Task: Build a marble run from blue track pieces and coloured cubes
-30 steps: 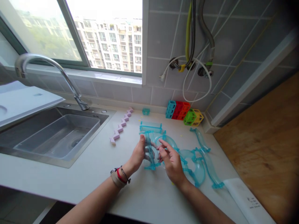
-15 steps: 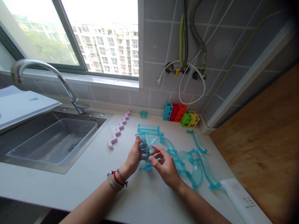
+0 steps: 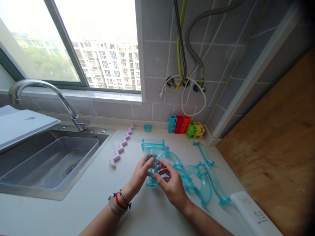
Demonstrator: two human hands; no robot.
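Note:
Both hands hold a clear blue plastic track piece [image 3: 150,151] upright above the white counter. My left hand [image 3: 140,172] grips its left side, the thumb across the front and fingers showing through behind. On the right edge, my right hand [image 3: 171,182] pinches with thumb and fingers. Behind it lies a straight blue track piece [image 3: 154,143]. Curved blue track pieces [image 3: 205,188] lie joined or overlapping to the right of my right hand. A long wavy track piece [image 3: 216,183] and a shorter one [image 3: 203,152] lie beyond them.
A pale purple zigzag strip [image 3: 120,148] lies left of my hands. Colored cube frames [image 3: 183,125] and a small blue piece [image 3: 147,127] stand near the wall. The sink [image 3: 55,194] and faucet [image 3: 59,95] are left. A white package [image 3: 256,211] lies at right.
My left thumb has moved from the track piece's left edge across its front, and the piece now faces me more. My right hand stays at its right edge. The camera view has shifted slightly.

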